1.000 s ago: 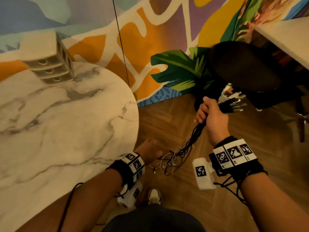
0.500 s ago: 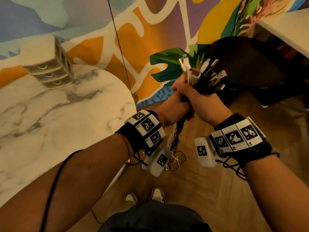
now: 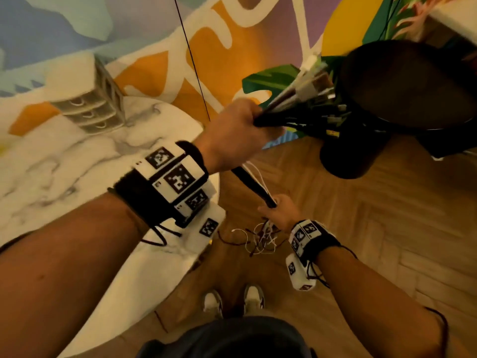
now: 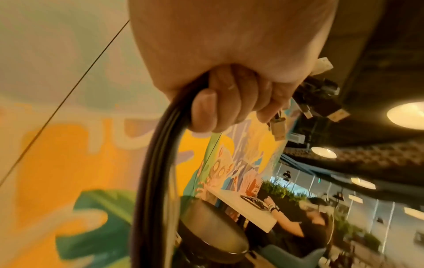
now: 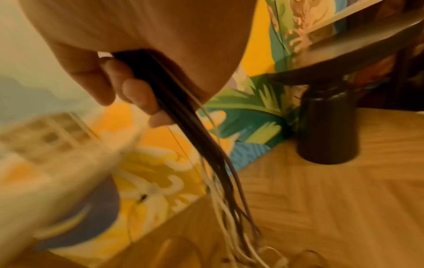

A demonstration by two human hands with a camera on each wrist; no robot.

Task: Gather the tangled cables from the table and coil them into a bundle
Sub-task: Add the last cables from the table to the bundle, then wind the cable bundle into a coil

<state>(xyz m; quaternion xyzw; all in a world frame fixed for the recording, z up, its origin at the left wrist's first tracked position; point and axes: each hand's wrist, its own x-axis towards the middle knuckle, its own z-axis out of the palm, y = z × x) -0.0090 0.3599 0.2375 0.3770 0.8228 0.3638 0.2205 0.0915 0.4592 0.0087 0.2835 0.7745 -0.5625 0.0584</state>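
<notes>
A bundle of dark and white cables [image 3: 254, 184] is held in the air beside the table. My left hand [image 3: 240, 130] grips it high up, just below the fanned connector ends [image 3: 312, 96]. In the left wrist view my fingers [image 4: 229, 101] curl round the thick dark strands [image 4: 156, 163], with plugs [image 4: 321, 103] sticking out past them. My right hand [image 3: 277, 211] grips the same bundle lower down, and in its wrist view the fingers [image 5: 137, 94] wrap the dark cables [image 5: 179, 112]. The stretch between the hands is straight. Loose tangled ends [image 3: 260, 239] hang under the right hand above the floor.
The round marble table [image 3: 64, 164] is at my left, with a small drawer unit [image 3: 87, 104] on it. A black round stool [image 3: 413, 86] stands at the right by the painted wall. A thin black cord [image 3: 191, 55] runs down the wall. Below is wood floor with my shoes [image 3: 254, 298].
Half a second ago both hands met at the connector end. My right hand has since slid down the bundle, while the left keeps the top and has risen.
</notes>
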